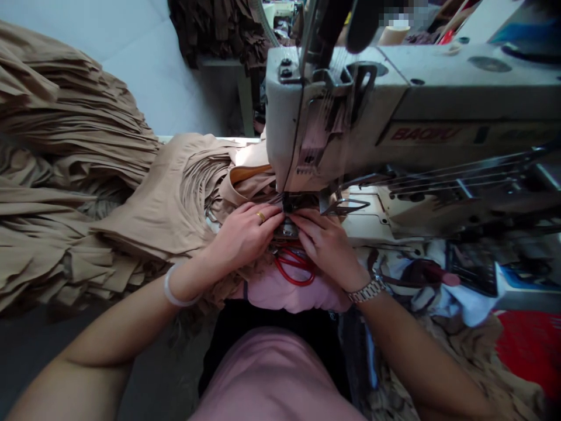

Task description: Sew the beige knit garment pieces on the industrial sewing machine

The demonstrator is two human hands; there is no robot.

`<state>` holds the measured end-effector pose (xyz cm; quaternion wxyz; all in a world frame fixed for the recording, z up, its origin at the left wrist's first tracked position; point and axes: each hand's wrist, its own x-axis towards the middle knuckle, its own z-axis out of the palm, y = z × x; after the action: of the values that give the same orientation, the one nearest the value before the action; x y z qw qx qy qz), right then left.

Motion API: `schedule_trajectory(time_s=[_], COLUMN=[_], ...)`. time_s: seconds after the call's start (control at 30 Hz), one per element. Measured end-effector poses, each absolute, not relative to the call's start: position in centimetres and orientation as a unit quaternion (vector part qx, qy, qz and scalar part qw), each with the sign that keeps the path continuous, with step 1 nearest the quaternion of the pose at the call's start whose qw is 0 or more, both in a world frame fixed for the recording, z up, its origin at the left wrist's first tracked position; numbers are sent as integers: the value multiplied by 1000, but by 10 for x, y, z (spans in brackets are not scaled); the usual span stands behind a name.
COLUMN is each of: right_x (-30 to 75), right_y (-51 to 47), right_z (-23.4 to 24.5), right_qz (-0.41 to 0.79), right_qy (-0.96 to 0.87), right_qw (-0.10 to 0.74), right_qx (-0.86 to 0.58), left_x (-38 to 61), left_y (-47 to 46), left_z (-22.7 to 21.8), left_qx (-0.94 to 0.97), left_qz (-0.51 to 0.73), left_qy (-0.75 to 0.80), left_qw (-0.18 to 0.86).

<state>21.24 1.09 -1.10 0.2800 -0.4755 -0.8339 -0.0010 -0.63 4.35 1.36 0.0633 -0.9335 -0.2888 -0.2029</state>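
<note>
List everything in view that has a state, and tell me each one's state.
Left hand: palm down, fingers extended
Right hand: palm down, fingers bent
Sewing machine: threaded; running or stopped, can't tell
Tan cloth: piled in layers
Ring: worn
Bracelet: worn
Watch: worn

Dim here, bright patch glowing beside the sewing machine [416, 105], shadow pooling lower left, softness lower right, edges stretching.

Red lettering [425, 134], blurred, apparently "BAOYU", stands on the sewing machine arm [456, 108], beyond and rightward of the right hand [326, 241].
</note>
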Motion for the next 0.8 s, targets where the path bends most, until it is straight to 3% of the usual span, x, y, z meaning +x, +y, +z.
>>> schedule_trajectory(time_s=[0.23, 0.47, 0.8], right_x=[207, 210, 203], right_y=[7, 5, 3], right_z=[-8, -13, -4], right_qz=[-40, -32, -142], right_qy=[-833, -837, -875], right_qw=[235, 269, 173], right_qx=[-499, -476, -429], left_x=[-6, -6, -1], left_y=[43, 41, 36], left_z=[14, 13, 14], left_qx=[-935, -937, -938], left_qz=[-183, -177, -180], left_qy=[-295, -291, -288], left_qw=[75, 82, 76])
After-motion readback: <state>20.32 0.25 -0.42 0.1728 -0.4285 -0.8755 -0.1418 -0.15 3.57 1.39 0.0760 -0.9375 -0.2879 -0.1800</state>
